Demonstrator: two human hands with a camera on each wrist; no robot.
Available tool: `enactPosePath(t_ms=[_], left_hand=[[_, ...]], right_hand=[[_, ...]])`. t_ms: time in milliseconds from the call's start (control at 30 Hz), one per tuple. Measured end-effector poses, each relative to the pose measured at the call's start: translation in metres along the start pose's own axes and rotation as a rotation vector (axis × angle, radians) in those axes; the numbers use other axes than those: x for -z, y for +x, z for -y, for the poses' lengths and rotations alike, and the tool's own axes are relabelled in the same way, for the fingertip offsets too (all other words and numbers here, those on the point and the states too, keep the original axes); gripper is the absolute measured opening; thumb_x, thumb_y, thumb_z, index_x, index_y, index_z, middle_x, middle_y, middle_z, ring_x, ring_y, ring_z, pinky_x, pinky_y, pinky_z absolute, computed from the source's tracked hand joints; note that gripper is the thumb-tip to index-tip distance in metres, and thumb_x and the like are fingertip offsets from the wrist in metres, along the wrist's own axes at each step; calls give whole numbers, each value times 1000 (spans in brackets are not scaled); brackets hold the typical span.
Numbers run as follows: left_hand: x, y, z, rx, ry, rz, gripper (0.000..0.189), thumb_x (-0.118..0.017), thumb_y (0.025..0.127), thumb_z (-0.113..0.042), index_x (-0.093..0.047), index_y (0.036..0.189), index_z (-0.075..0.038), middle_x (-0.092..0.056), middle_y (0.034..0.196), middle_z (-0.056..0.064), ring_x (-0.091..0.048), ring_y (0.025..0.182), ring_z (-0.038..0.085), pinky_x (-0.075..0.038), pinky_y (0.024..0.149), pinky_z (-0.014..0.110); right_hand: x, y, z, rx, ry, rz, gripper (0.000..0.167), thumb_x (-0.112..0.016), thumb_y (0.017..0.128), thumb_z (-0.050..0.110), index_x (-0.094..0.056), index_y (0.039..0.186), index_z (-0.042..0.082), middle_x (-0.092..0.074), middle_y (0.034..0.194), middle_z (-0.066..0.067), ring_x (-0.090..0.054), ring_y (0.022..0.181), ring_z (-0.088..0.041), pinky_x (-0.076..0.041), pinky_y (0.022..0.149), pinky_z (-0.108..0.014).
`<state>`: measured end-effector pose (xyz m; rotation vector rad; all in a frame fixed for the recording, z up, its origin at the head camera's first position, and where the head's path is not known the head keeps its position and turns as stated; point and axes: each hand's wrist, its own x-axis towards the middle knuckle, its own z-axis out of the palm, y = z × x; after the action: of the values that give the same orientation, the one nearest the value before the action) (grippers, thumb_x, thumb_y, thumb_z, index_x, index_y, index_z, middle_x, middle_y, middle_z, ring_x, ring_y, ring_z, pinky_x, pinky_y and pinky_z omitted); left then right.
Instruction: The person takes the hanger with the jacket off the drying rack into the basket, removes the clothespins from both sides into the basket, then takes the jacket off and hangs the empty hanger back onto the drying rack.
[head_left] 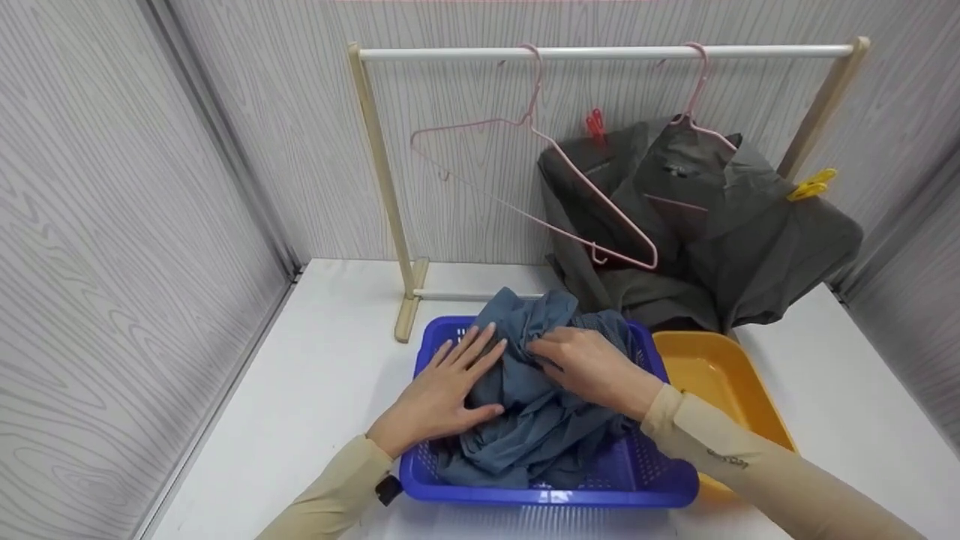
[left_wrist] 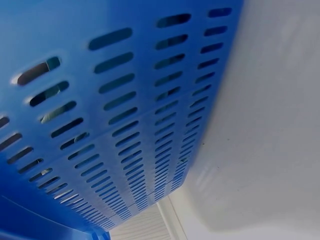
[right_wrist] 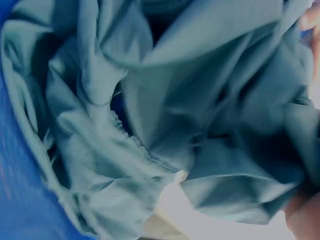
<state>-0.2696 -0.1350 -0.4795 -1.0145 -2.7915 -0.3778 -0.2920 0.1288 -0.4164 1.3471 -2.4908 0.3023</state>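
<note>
Resting on the bunched blue cloth (head_left: 532, 397), the left hand (head_left: 450, 394) lies palm down with its fingers straight and spread apart, the thumb pointing inward across the fabric. The right hand (head_left: 589, 369) sits opposite, fingers bent and clamped on a gathered fold near the upper part of the same cloth. The right wrist view shows loose folds and a ruffled edge along the fabric, with fingertips at the right border.

Location of the cloth: inside the blue basket (head_left: 547, 496), heaped above the far rim and leaving part of the floor exposed at the near right corner. The basket has slotted walls, visible at close range in the left wrist view, and stands on the white table (head_left: 300, 397). An orange tray (head_left: 716, 379) is positioned at the right of the basket, partly covered by the right forearm in the head view.

Behind the basket stands a garment rack (head_left: 450, 54) with a white crossbar and wooden uprights. Two pink hangers (head_left: 529, 116) hang from the crossbar: the left one is bare; the right one carries a dark grey garment (head_left: 757, 247). A red clip (head_left: 595, 126) and a yellow clip (head_left: 811, 185) are attached to that garment at opposite shoulders.
</note>
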Motion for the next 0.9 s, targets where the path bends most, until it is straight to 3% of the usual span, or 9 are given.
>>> enactPosePath(t_ms=[200, 333, 467, 667, 900], left_hand=[[0, -1, 1, -33, 2, 25, 82, -40, 94, -70, -7, 158, -33, 3, 164, -11, -1, 149, 17, -13, 116, 54], [-1, -1, 0, -67, 17, 72, 74, -40, 95, -68, -11, 157, -39, 0, 163, -12, -5, 149, 17, -16, 115, 55], [0, -2, -1, -112, 51, 136, 66, -43, 97, -64, -18, 154, -43, -6, 163, -11, -12, 148, 20, -23, 113, 55], [1, -1, -3, -149, 111, 215, 64, -44, 97, -63, -22, 154, -44, -14, 162, -11, -20, 147, 20, -29, 111, 52], [-2, 2, -9, -136, 107, 262, 64, -45, 97, -63, -28, 154, -40, -23, 159, -14, -23, 146, 16, -31, 109, 51]], right_hand=[[10, -23, 23, 18, 16, 189, 36, -59, 100, 19, -59, 133, 7, -66, 121, -8, -61, 113, -25, -46, 98, -44], [13, -44, 32, -66, 98, 349, 50, -46, 105, 36, -45, 147, 10, -54, 140, -9, -49, 129, -27, -36, 107, -51], [9, -64, 32, -152, 164, 441, 56, -40, 106, 44, -34, 154, 17, -43, 151, -7, -37, 139, -29, -27, 110, -57], [-4, -95, 20, -203, 211, 473, 52, -33, 107, 45, -29, 156, 28, -36, 155, -3, -27, 144, -32, -21, 109, -64], [-23, -109, 11, -216, 41, 454, 46, -46, 105, 35, -45, 149, 21, -43, 151, -9, -29, 142, -34, -25, 107, -64]])
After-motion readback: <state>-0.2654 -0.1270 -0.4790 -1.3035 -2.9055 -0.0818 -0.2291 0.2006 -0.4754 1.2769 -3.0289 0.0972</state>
